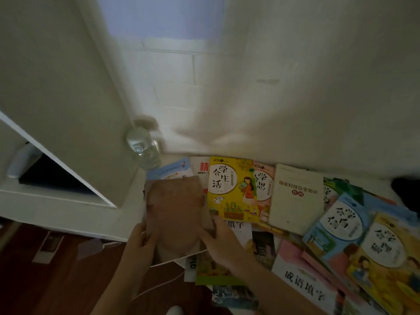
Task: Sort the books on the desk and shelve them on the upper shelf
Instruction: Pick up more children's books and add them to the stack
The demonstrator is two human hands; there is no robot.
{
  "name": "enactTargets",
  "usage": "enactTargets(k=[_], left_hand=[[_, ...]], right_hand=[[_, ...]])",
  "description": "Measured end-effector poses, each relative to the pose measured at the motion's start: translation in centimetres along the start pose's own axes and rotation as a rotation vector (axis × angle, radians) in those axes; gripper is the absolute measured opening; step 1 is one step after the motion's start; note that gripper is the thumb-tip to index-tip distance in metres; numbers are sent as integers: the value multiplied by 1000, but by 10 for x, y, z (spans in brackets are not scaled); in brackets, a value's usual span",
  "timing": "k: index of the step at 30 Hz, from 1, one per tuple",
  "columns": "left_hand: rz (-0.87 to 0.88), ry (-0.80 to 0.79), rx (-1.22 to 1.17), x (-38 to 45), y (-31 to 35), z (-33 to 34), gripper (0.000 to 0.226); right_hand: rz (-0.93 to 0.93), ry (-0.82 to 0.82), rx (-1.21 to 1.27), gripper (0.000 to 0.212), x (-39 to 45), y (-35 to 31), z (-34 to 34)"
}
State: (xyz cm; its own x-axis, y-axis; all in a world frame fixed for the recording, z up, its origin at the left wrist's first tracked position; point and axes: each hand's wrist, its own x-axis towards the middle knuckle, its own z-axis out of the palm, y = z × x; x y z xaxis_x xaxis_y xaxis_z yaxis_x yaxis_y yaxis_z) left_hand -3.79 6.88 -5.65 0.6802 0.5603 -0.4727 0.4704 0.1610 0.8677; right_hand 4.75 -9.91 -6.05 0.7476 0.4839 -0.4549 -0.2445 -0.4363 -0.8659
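Note:
A brown book (175,212) with a faint face on its cover is held in both hands above the desk's left part. My left hand (138,237) grips its lower left edge and my right hand (218,237) grips its lower right edge. Many books lie spread over the white desk (127,214): a yellow book (231,187), a pink one (263,185) behind it, a cream book (295,196), a blue book (338,221) and another yellow one (384,258) at the right. A white book with black characters (302,283) lies near the front.
A clear water bottle (143,148) stands at the desk's back left by a white shelf panel (68,110). A dark flat item (52,176) lies in the low compartment at the left. White wall rises behind. Brown floor (34,280) shows at lower left.

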Motion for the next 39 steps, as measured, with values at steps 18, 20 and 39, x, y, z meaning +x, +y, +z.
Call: enactTargets(k=[18,20,39], left_hand=[[59,-70,406,70,40,146,49],[-70,-144,306,68,50,144,53],[11,-132,518,-28,-36,104,26]], right_hand=[[243,401,73,52,61,24,-110],[263,355,143,38,61,18,-114],[135,400,-202,47,-51,87,-45]])
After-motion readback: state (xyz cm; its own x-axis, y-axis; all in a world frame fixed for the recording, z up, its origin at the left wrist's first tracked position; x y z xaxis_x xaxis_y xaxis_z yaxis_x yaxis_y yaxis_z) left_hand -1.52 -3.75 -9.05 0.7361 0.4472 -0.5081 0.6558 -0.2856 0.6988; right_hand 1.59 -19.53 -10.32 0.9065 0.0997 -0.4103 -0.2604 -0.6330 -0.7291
